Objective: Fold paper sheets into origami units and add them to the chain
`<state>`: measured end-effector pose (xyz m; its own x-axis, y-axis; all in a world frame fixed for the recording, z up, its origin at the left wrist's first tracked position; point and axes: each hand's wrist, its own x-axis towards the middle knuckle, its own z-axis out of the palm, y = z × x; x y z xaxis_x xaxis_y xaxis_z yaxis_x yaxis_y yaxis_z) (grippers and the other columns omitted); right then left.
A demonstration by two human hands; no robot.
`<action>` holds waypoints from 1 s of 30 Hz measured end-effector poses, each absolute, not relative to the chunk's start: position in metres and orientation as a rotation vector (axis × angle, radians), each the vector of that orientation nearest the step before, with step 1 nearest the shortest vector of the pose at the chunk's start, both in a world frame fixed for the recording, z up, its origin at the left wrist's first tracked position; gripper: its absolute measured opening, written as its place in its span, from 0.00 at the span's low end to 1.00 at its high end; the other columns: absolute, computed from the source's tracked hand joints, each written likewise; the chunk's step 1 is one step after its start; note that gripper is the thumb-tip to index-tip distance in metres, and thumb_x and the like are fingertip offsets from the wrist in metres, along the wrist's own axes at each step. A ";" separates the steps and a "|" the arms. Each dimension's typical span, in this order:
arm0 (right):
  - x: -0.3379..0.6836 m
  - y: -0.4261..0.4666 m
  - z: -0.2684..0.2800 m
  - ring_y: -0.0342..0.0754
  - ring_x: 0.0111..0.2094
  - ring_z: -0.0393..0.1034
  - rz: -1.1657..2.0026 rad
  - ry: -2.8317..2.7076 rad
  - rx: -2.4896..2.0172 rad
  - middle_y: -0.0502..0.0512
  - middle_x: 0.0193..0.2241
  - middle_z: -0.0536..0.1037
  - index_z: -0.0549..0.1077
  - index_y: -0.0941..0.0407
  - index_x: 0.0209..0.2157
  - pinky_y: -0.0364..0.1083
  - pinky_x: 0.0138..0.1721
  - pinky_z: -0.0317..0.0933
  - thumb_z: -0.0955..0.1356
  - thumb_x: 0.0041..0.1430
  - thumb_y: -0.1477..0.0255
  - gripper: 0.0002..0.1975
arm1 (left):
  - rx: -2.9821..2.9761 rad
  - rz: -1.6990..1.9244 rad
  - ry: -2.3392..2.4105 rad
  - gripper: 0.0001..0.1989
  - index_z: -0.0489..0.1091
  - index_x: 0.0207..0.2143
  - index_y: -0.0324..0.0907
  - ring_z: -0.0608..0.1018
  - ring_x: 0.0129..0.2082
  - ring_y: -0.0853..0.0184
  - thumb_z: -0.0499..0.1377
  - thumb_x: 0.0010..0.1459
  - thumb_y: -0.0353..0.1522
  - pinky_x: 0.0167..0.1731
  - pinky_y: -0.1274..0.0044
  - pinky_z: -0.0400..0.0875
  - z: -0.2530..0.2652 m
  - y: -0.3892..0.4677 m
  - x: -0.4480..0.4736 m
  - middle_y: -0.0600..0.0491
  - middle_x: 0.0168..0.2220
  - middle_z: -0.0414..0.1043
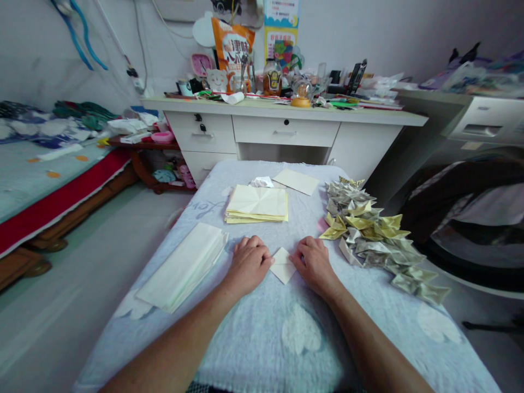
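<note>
A small folded piece of cream paper lies as a diamond on the cloth between my hands. My left hand, fingers curled, pinches its left corner. At the right corner, my right hand grips it with thumb and bent fingers. Just beyond stands a stack of creased yellowish paper sheets. Left of my left hand lies a pile of long folded white paper. To the right, several folded paper boats in gold and grey are nested in rows.
A blue-white cloth covers the table. Behind the stack are a loose cream sheet and crumpled white paper. A cluttered white desk stands beyond, with a washing machine at right and a bed at left.
</note>
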<state>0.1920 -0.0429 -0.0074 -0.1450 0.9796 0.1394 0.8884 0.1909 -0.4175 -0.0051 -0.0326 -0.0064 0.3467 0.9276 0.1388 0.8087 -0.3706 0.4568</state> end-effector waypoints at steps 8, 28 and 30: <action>0.192 -0.043 -0.008 0.51 0.40 0.59 0.326 -2.102 -1.745 0.56 0.37 0.71 0.72 0.56 0.25 0.49 0.40 0.52 0.67 0.58 0.70 0.08 | 2.311 0.525 1.589 0.08 0.70 0.26 0.43 0.66 0.42 0.61 0.57 0.57 0.35 0.41 0.69 0.58 -0.004 -0.034 -0.003 0.52 0.37 0.67; 0.194 -0.042 -0.010 0.52 0.40 0.60 0.275 -2.108 -1.767 0.57 0.36 0.70 0.72 0.56 0.25 0.49 0.39 0.52 0.68 0.57 0.68 0.09 | 2.393 0.518 1.294 0.23 0.70 0.51 0.60 0.63 0.49 0.61 0.51 0.59 0.26 0.51 0.66 0.57 -0.010 -0.027 -0.008 0.52 0.50 0.62; 0.195 -0.042 -0.009 0.52 0.40 0.60 0.284 -2.103 -1.771 0.56 0.37 0.70 0.72 0.56 0.25 0.49 0.39 0.52 0.68 0.57 0.68 0.10 | 2.379 0.503 1.303 0.23 0.70 0.51 0.60 0.63 0.49 0.61 0.51 0.59 0.27 0.51 0.66 0.57 -0.010 -0.027 -0.008 0.52 0.50 0.62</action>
